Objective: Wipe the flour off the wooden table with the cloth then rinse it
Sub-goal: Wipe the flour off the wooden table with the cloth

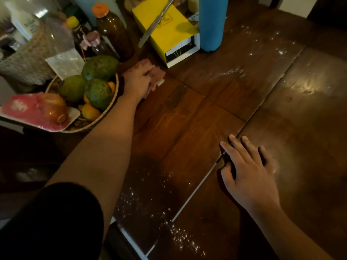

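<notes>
Flour [180, 235] is scattered as fine white specks on the near edge of the dark, glossy plank worktop [187, 117]. More specks are seen farther back, near the blue bottle.

The right hand [249, 171] is laid flat on the wood, palm down, fingers straight and slightly spread; nothing is held.

The left hand [138, 81] is stretched out to the pink cloth [158, 73]. The cloth is bunched on the worktop just beside the basket, and the fingers are curled over it. This area is blurred.

A round woven basket [110, 107] is filled with mottled green fruits [97, 91] and small orange fruits [90, 111]. A film-wrapped foam tray [37, 111] with a red fruit is laid across its rim.

Behind these, an amber glass bottle [114, 32] with an orange cap is stood among smaller bottles. A yellow carton [165, 30] is laid flat, with a metal knife [155, 23] across it. A blue cylindrical bottle [212, 23] is stood upright just beside the carton.
</notes>
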Tool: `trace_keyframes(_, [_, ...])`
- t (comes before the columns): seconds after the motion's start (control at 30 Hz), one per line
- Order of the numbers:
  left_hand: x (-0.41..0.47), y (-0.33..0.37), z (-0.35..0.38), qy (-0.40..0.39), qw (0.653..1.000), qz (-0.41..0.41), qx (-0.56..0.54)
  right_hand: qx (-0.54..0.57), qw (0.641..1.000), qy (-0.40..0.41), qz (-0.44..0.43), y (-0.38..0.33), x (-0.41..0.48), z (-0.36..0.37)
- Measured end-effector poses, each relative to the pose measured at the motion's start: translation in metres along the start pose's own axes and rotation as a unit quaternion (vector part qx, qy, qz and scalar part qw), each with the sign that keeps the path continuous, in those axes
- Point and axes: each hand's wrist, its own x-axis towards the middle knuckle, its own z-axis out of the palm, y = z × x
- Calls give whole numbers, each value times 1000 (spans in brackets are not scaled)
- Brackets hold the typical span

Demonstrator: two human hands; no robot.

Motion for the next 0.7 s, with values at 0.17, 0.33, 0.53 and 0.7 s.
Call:
trace_keyframes(0.17, [-15, 2, -3, -31, 998, 46, 6, 3, 1000, 2, -2, 0, -1, 0])
trace_keyframes(0.33, [7, 4, 15, 46, 990, -39, 126, -1, 1000, -5, 3, -1, 0, 0])
trace_keyframes(0.53, [32, 30, 20, 13, 986, -39, 164, 6, 1000, 9, -1, 0, 1, 2])
trace_keyframes(0.7, [8, 17, 13, -14, 1000, -19, -20, 6, 1000, 12, -2, 0, 1, 2])
